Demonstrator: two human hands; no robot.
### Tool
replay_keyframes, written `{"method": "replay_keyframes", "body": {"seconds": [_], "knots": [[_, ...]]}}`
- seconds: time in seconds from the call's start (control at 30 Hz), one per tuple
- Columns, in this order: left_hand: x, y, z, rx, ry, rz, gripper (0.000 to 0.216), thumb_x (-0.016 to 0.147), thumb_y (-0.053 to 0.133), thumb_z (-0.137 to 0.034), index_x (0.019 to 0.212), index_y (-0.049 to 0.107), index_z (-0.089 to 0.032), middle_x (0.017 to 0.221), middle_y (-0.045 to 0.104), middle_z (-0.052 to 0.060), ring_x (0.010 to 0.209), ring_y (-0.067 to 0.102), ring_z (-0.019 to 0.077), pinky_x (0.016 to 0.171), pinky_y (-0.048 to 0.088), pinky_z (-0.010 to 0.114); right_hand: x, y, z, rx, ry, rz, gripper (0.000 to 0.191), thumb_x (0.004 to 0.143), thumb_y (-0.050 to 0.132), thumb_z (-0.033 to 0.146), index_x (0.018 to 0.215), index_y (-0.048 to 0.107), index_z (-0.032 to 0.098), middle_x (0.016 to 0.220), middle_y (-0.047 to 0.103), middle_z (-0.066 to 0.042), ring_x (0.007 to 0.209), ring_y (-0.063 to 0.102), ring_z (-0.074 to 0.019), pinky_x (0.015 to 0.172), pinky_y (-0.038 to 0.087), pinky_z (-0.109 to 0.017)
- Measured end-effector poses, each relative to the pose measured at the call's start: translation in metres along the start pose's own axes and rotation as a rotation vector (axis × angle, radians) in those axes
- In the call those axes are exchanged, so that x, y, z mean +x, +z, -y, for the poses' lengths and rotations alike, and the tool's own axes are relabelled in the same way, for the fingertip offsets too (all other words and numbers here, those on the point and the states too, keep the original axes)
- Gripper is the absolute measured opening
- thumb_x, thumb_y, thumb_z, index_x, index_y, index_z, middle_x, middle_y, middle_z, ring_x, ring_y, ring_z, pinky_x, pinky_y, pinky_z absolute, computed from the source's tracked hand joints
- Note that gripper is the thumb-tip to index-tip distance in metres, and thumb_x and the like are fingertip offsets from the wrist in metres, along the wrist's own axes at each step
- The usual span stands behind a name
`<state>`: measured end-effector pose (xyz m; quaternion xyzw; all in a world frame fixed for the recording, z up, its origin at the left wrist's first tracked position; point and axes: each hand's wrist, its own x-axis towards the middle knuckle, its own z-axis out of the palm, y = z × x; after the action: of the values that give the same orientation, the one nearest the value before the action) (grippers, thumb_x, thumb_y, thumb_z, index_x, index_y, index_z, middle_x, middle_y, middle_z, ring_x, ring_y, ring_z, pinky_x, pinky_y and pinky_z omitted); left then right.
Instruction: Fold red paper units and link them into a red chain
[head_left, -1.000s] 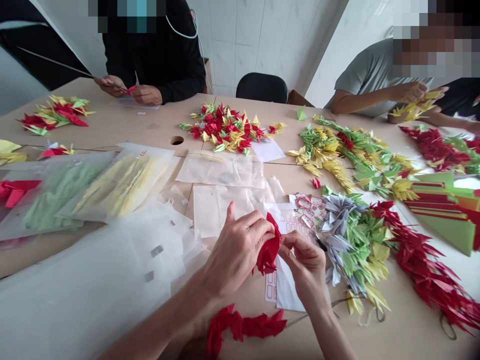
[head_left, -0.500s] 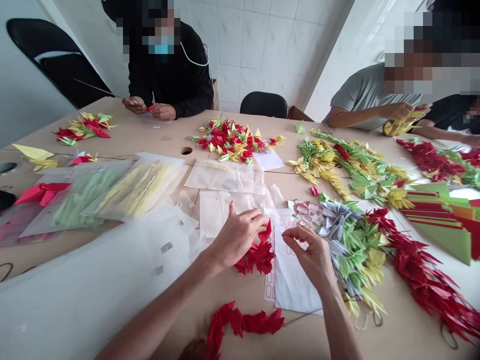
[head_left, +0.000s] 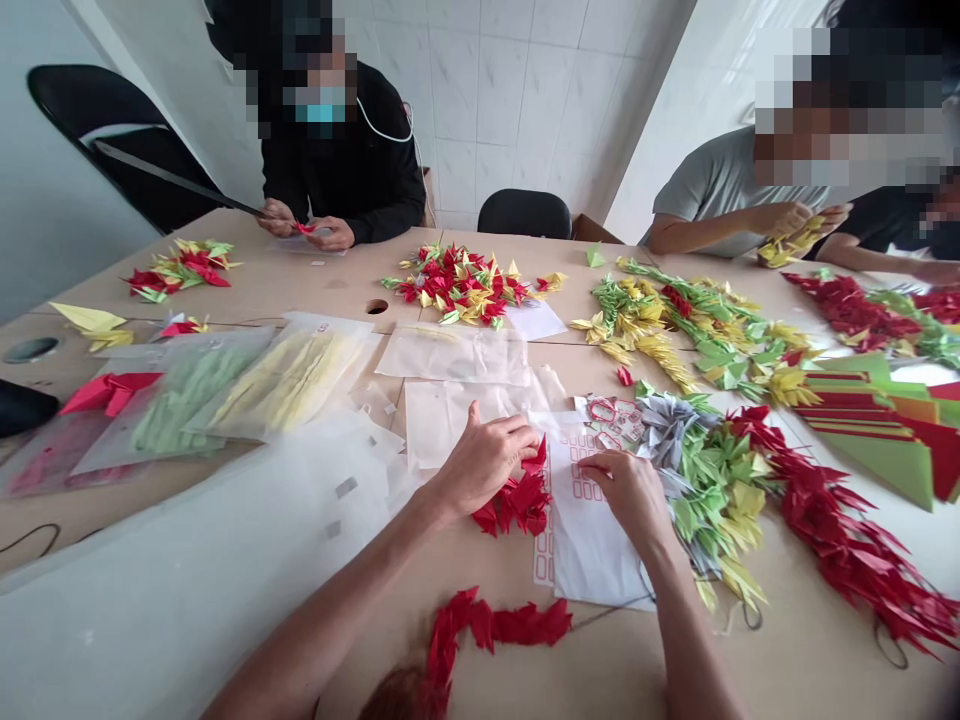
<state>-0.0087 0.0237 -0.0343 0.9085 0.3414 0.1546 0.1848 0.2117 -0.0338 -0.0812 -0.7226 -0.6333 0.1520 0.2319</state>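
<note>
Both hands were over the middle of the counter [head_left: 600, 670]. Left hand [head_left: 484, 455]: palm down, thumb raised, fingers curved over the top of a cluster of red folded paper [head_left: 517, 508]; could not tell whether they gripped it or only rested against it. The cluster lay on the counter below those fingers, just left of a white sheet [head_left: 596, 555] with red-outlined labels near its upper end. Right hand [head_left: 631, 490]: narrow, thumb and forefinger brought together over the labels; could not tell whether anything was pinched between them.

A strip with similar red outlines [head_left: 542, 568] showed between the cluster and the white sheet. Nearer the wearer lay a curved red paper chain [head_left: 517, 625], a dark cord [head_left: 611, 612] running from its right end. Right of the right hand: a heap of grey, green and yellow folded pieces [head_left: 705, 480], with a long red strand [head_left: 840, 540] beside it. On the left, translucent bags held green strips [head_left: 199, 400] and yellow strips [head_left: 281, 375]; a large whitish plastic sheet [head_left: 202, 570] spread in front of them.

Across the counter, a person in black [head_left: 352, 165] handled a small red piece [head_left: 304, 228]; another in a grey shirt [head_left: 709, 190] held yellow folded paper [head_left: 791, 243].
</note>
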Motion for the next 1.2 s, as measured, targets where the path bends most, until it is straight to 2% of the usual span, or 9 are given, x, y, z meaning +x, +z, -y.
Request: {"method": "replay_keyframes", "body": {"seconds": [0.1,0.17,0.27,0.33,0.4,0.6,0.83,1.03,1.2], "knots": [[0.000,-0.001,-0.002,0.036,0.017,-0.001,0.026,0.090,0.034,-0.007,0.090,0.058,-0.016,0.087,0.061,0.000,0.073,0.055,0.0126,0.100,0.020,0.057,-0.003,-0.010,0.010,0.043,-0.024,-0.019,0.024,0.084,0.052,0.029,0.086,0.074,0.020,0.087,0.071,-0.007,0.084,0.061,-0.0240,0.073,0.040,-0.032],[-0.001,-0.002,-0.005,0.051,0.031,-0.003,0.026,0.090,0.033,-0.007,0.090,0.057,-0.017,0.088,0.061,0.001,0.074,0.055,0.0130,0.100,0.019,0.058,-0.007,-0.017,0.021,0.210,-0.076,0.040,0.028,0.087,0.050,0.036,0.085,0.072,0.020,0.087,0.070,-0.005,0.079,0.061,-0.0199,0.070,0.041,-0.029],[-0.002,-0.005,-0.010,0.070,0.065,-0.005,0.023,0.091,0.035,-0.010,0.091,0.057,-0.017,0.092,0.062,0.003,0.078,0.055,0.0148,0.099,0.018,0.059,-0.013,-0.021,0.039,0.384,-0.153,0.200,0.023,0.081,0.059,0.042,0.084,0.072,0.023,0.082,0.069,-0.002,0.076,0.060,-0.0179,0.066,0.039,-0.026],[-0.004,-0.007,-0.013,0.074,0.090,0.003,0.020,0.092,0.036,-0.013,0.091,0.056,-0.016,0.093,0.062,0.004,0.081,0.056,0.0157,0.100,0.018,0.059,-0.016,-0.018,0.048,0.424,-0.153,0.194,0.023,0.073,0.068,0.042,0.086,0.070,0.022,0.078,0.067,-0.001,0.073,0.057,-0.0168,0.065,0.038,-0.026],[-0.005,-0.010,-0.013,0.061,0.108,0.020,0.020,0.092,0.037,-0.014,0.090,0.056,-0.016,0.092,0.062,0.004,0.081,0.056,0.0154,0.102,0.018,0.057,-0.018,-0.011,0.054,0.465,-0.106,0.146,0.024,0.073,0.068,0.042,0.083,0.068,0.020,0.073,0.063,0.000,0.069,0.054,-0.0152,0.064,0.037,-0.025],[-0.004,-0.015,-0.011,-0.061,0.125,0.074,0.023,0.093,0.038,-0.015,0.093,0.060,-0.017,0.091,0.063,0.002,0.080,0.059,0.0131,0.105,0.019,0.050,-0.018,0.005,0.050,0.619,0.006,0.172,0.022,0.073,0.069,0.040,0.081,0.067,0.019,0.070,0.062,0.001,0.067,0.049,-0.0141,0.066,0.034,-0.026],[0.000,-0.013,-0.010,-0.308,0.099,-0.019,0.021,0.094,0.041,-0.024,0.093,0.061,-0.016,0.089,0.068,0.001,0.076,0.059,0.0106,0.099,0.031,0.032,-0.019,0.012,0.042,0.813,0.034,0.242,0.018,0.076,0.065,0.035,0.070,0.064,0.018,0.067,0.062,0.000,0.066,0.048,-0.0138,0.066,0.033,-0.027],[-0.003,-0.016,-0.011,-0.521,0.092,-0.075,0.020,0.089,0.050,-0.028,0.101,0.060,-0.015,0.092,0.066,0.005,0.082,0.060,0.0129,0.079,0.045,0.023,-0.023,0.016,0.038,0.853,0.019,0.113,0.010,0.074,0.068,0.029,0.070,0.066,0.020,0.068,0.060,0.000,0.069,0.049,-0.0145,0.067,0.036,-0.027],[-0.004,-0.019,-0.009,-0.707,0.103,-0.048,0.041,0.069,0.074,-0.033,0.104,0.059,-0.017,0.098,0.064,0.004,0.086,0.063,0.0150,0.081,0.048,0.024,-0.026,0.011,0.036,0.830,-0.078,-0.043,0.004,0.073,0.070,0.024,0.071,0.067,0.021,0.070,0.060,0.001,0.069,0.053,-0.0147,0.067,0.039,-0.027]]}}
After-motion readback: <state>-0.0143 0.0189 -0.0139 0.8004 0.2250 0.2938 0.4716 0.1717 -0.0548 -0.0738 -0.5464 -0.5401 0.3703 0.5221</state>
